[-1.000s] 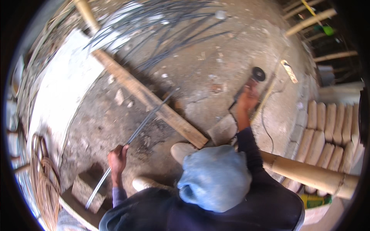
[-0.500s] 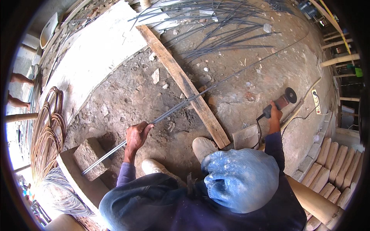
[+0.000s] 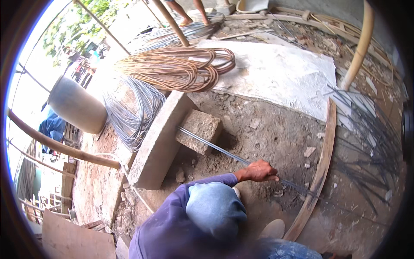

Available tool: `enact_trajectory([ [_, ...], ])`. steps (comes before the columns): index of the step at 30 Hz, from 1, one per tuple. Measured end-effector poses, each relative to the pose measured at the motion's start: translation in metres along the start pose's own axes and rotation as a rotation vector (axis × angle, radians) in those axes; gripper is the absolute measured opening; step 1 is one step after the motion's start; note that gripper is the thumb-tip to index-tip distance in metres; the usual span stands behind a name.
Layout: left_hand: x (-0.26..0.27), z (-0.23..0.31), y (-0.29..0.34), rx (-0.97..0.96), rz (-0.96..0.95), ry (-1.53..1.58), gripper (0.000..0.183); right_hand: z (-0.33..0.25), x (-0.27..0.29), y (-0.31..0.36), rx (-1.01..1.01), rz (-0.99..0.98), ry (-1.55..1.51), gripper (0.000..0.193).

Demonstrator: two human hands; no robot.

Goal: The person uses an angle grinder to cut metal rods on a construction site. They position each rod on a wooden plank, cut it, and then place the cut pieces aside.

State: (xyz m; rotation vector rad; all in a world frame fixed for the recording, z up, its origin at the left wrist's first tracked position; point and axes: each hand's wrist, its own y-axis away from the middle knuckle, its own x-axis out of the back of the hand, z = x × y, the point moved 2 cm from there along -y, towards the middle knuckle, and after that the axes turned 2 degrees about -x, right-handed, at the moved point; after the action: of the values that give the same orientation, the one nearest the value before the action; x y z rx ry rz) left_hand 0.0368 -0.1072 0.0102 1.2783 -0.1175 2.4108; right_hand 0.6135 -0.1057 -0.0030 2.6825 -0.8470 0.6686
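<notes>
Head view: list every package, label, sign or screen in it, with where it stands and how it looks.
None of these shows: no package, label, sign or screen. What is there is bare building stuff: a grey drum at the left, coils of wire at the top, a concrete block in the middle, and a long steel rod under the left hand.

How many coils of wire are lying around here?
3. A rusty brown coil lies beside the pale slab. A grey coil sits between the barrel and the concrete beam. A second grey coil lies at the top. More may be hidden.
</notes>
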Motion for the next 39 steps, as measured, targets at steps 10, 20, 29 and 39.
enact_trajectory([
  [10, 0.005, -0.002, 0.003, -0.032, 0.026, 0.061, 0.052, -0.066, -0.098, 0.032, 0.155, -0.276, 0.041, 0.05],
  [20, 0.01, 0.001, 0.004, -0.042, 0.044, 0.062, 0.054, -0.078, -0.127, 0.035, 0.197, -0.359, 0.082, 0.049],
  [29, 0.01, 0.002, 0.003, -0.031, 0.041, 0.047, 0.052, -0.084, -0.127, 0.031, 0.22, -0.368, 0.099, 0.049],
  [39, 0.01, 0.002, 0.003, -0.011, 0.006, 0.024, 0.054, -0.082, -0.115, 0.029, 0.221, -0.325, 0.081, 0.048],
])
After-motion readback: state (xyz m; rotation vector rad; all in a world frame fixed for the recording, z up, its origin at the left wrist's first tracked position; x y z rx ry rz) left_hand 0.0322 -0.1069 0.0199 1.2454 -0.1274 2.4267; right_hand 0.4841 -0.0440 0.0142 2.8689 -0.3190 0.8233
